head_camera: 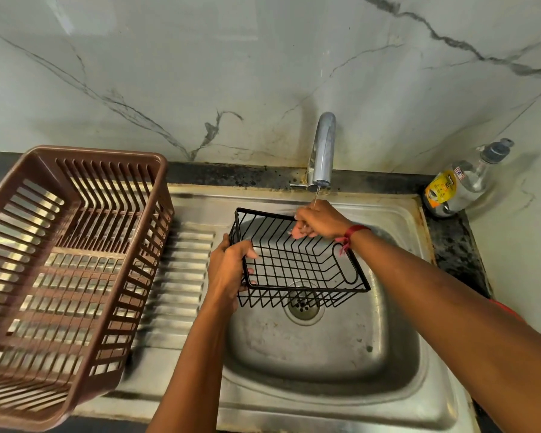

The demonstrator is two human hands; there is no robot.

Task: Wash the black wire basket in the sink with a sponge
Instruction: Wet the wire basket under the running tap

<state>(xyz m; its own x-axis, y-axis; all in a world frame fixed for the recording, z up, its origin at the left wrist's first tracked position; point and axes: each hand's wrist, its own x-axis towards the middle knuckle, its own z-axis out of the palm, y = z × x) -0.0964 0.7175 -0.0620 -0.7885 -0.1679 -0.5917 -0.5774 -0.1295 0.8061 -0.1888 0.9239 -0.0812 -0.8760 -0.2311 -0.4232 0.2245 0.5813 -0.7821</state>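
The left hand (231,267) and right hand (319,221) are curling fingers round the black wire basket (310,288) rim. They're tilting it under the tap (322,151), likely wetting it.

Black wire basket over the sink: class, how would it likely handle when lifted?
Probably stiff: the black wire basket keeps its shape in the left hand. Likely light, being mostly open grid. Possibly slippery: the steel tap is trickling.

Bottle label (441,187) lettering illegible
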